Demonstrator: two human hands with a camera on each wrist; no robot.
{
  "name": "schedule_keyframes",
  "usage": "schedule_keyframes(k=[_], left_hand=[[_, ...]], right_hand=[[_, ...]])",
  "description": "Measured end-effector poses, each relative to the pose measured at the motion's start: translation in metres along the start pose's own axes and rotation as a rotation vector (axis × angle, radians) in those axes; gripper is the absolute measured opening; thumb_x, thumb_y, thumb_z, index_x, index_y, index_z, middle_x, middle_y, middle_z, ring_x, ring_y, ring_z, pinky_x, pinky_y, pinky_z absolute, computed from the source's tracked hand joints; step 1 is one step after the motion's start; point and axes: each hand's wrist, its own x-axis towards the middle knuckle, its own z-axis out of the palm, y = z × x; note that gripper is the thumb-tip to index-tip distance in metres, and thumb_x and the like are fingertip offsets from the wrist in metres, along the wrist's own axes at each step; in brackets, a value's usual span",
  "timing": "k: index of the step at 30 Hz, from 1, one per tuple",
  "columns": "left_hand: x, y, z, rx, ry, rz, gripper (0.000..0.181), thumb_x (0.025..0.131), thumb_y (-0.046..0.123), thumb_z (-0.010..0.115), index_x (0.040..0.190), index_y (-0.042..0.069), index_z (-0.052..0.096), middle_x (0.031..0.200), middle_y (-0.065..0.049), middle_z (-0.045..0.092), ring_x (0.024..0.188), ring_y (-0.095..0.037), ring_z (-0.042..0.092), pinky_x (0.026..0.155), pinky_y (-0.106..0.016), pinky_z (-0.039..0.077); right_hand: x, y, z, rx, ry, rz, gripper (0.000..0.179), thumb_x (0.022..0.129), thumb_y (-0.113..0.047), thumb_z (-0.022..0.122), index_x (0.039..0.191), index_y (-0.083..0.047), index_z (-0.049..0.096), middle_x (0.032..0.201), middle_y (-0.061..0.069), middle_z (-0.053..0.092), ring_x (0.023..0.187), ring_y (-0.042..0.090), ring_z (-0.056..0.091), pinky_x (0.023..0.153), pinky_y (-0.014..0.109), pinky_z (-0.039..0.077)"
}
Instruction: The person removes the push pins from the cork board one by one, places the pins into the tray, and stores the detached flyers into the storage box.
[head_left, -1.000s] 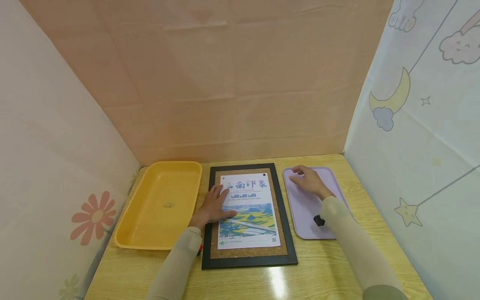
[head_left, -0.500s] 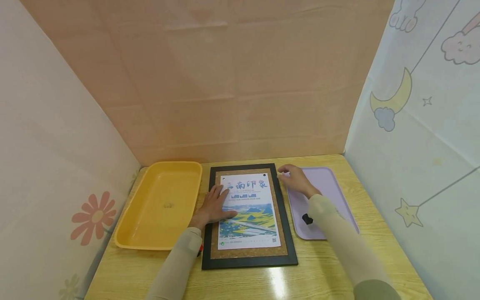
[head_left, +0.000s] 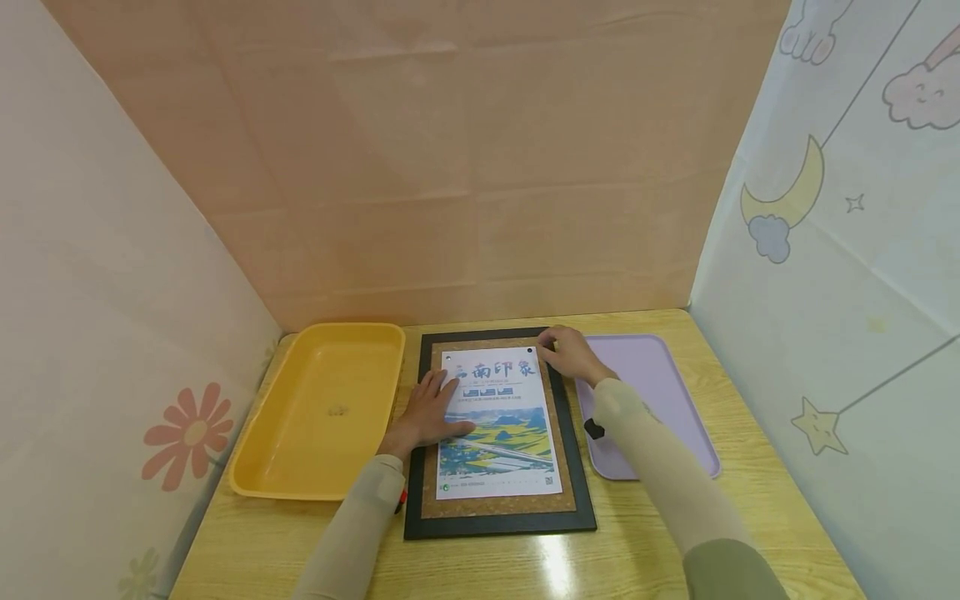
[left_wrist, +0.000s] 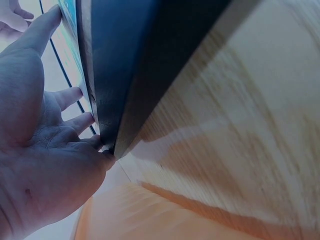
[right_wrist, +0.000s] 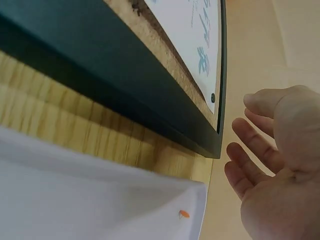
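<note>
A poster [head_left: 498, 433] with blue lettering and a green and yellow landscape lies on a black-framed cork board [head_left: 517, 523]. My left hand [head_left: 429, 413] rests on the poster's left side with fingers spread; the left wrist view shows its fingers over the board's edge. At the board's top right corner is my right hand [head_left: 572, 355], fingers loosely bent, nothing visible between them. Close to its fingertips, a black pin [right_wrist: 213, 98] sits in the poster's top right corner. A pale pin [head_left: 448, 358] marks the top left corner, a green one the bottom left.
Left of the board stands a deep yellow tray [head_left: 247, 477]. A shallow lilac tray [head_left: 667, 375] lies to the right, partly beneath my right forearm. A peach cloth [head_left: 480, 167] hangs behind the wooden table [head_left: 630, 550], with patterned white cloths at both sides.
My right hand has moved left from over the lilac tray to the board's top right corner. The left hand has stayed in place on the poster.
</note>
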Motion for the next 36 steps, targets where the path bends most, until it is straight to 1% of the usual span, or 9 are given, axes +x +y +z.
schedule_keyframes(k=[5, 9, 14, 20, 25, 29, 32, 33, 36], left_hand=[[0.002, -0.003, 0.003, 0.005, 0.014, 0.012, 0.107, 0.093, 0.063, 0.081, 0.174, 0.006, 0.040, 0.187, -0.025, 0.022, 0.175, -0.051, 0.014, 0.141, -0.076, 0.013], [0.007, -0.008, 0.007, -0.007, 0.010, -0.004, 0.110, 0.090, 0.065, 0.082, 0.175, 0.010, 0.038, 0.189, -0.021, 0.019, 0.177, -0.048, 0.011, 0.142, -0.074, 0.011], [0.012, -0.016, 0.013, -0.009, 0.002, -0.011, 0.112, 0.090, 0.064, 0.084, 0.177, 0.013, 0.036, 0.191, -0.017, 0.016, 0.179, -0.046, 0.007, 0.144, -0.071, 0.008], [0.013, -0.017, 0.014, -0.025, -0.001, -0.009, 0.113, 0.089, 0.066, 0.084, 0.177, 0.014, 0.036, 0.191, -0.017, 0.015, 0.179, -0.045, 0.006, 0.144, -0.069, 0.007], [0.012, -0.017, 0.016, -0.019, 0.014, -0.002, 0.112, 0.089, 0.065, 0.085, 0.177, 0.013, 0.037, 0.191, -0.018, 0.017, 0.179, -0.045, 0.008, 0.144, -0.070, 0.008], [0.014, -0.018, 0.016, -0.017, 0.012, -0.001, 0.112, 0.089, 0.064, 0.085, 0.177, 0.013, 0.037, 0.191, -0.018, 0.017, 0.179, -0.046, 0.007, 0.144, -0.069, 0.007], [0.015, -0.019, 0.016, -0.013, 0.008, 0.000, 0.113, 0.089, 0.066, 0.084, 0.177, 0.013, 0.037, 0.191, -0.017, 0.017, 0.179, -0.045, 0.008, 0.144, -0.069, 0.007], [0.015, -0.019, 0.016, -0.010, 0.008, 0.000, 0.113, 0.089, 0.066, 0.084, 0.177, 0.013, 0.037, 0.191, -0.018, 0.017, 0.179, -0.045, 0.008, 0.144, -0.069, 0.007], [0.016, -0.019, 0.017, -0.009, 0.005, -0.002, 0.113, 0.089, 0.067, 0.084, 0.177, 0.013, 0.037, 0.191, -0.018, 0.017, 0.179, -0.046, 0.008, 0.145, -0.069, 0.008]], right_hand=[[0.008, 0.000, 0.005, -0.014, -0.005, -0.023, 0.029, 0.113, -0.014, 0.065, 0.133, 0.005, 0.075, 0.131, 0.023, 0.076, 0.118, 0.041, 0.073, 0.105, 0.060, 0.061], [0.013, -0.001, 0.009, -0.017, -0.019, -0.014, 0.026, 0.112, -0.014, 0.066, 0.130, 0.003, 0.077, 0.127, 0.022, 0.076, 0.111, 0.036, 0.072, 0.100, 0.056, 0.062], [0.017, -0.001, 0.013, -0.032, -0.027, 0.002, 0.026, 0.112, -0.016, 0.067, 0.129, 0.001, 0.077, 0.128, 0.020, 0.075, 0.116, 0.037, 0.071, 0.104, 0.057, 0.061], [0.018, -0.002, 0.015, -0.028, -0.041, 0.031, 0.028, 0.112, -0.015, 0.066, 0.131, 0.002, 0.076, 0.132, 0.023, 0.075, 0.122, 0.040, 0.071, 0.108, 0.059, 0.060], [0.020, -0.002, 0.016, -0.055, -0.034, 0.030, 0.027, 0.112, -0.014, 0.066, 0.129, 0.003, 0.077, 0.129, 0.023, 0.077, 0.120, 0.039, 0.072, 0.106, 0.059, 0.061], [0.021, -0.001, 0.017, -0.043, -0.039, 0.040, 0.026, 0.112, -0.015, 0.066, 0.127, 0.002, 0.078, 0.128, 0.022, 0.077, 0.119, 0.039, 0.072, 0.107, 0.058, 0.060], [0.021, 0.001, 0.018, -0.031, -0.038, 0.032, 0.024, 0.111, -0.015, 0.066, 0.124, 0.002, 0.079, 0.125, 0.022, 0.077, 0.115, 0.038, 0.072, 0.104, 0.058, 0.060], [0.023, 0.011, 0.021, -0.015, -0.028, 0.002, 0.026, 0.111, -0.020, 0.067, 0.122, -0.001, 0.080, 0.123, 0.019, 0.077, 0.113, 0.034, 0.072, 0.103, 0.054, 0.061], [0.024, 0.012, 0.022, -0.011, -0.020, -0.007, 0.025, 0.110, -0.019, 0.066, 0.118, 0.000, 0.080, 0.120, 0.019, 0.077, 0.110, 0.034, 0.071, 0.100, 0.054, 0.061]])
